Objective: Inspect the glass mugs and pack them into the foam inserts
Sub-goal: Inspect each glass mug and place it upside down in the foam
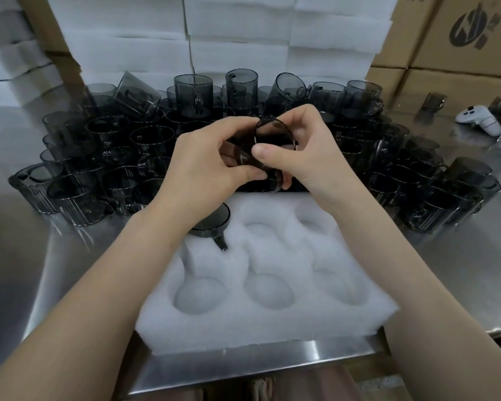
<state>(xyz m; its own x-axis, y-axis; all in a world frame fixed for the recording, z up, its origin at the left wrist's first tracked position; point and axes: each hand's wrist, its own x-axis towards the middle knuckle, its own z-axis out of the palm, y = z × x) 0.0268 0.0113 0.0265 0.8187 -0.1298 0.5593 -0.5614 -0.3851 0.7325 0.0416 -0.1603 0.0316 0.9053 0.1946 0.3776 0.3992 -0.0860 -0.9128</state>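
A smoky grey glass mug (268,143) is held tilted above the far edge of the white foam insert (272,316). My left hand (206,166) grips its left side and my right hand (307,146) grips its right side and rim. Another grey mug (214,222) sits in the insert's far-left pocket, its handle pointing toward me; my left wrist partly covers it. The other pockets of the insert hold nothing.
Several grey glass mugs (122,157) crowd the steel table (18,244) behind and beside the insert, some stacked and tipped. Stacked white foam blocks (237,39) rise at the back. Cardboard boxes (451,41) stand at the right, with a white controller (480,121) on the table.
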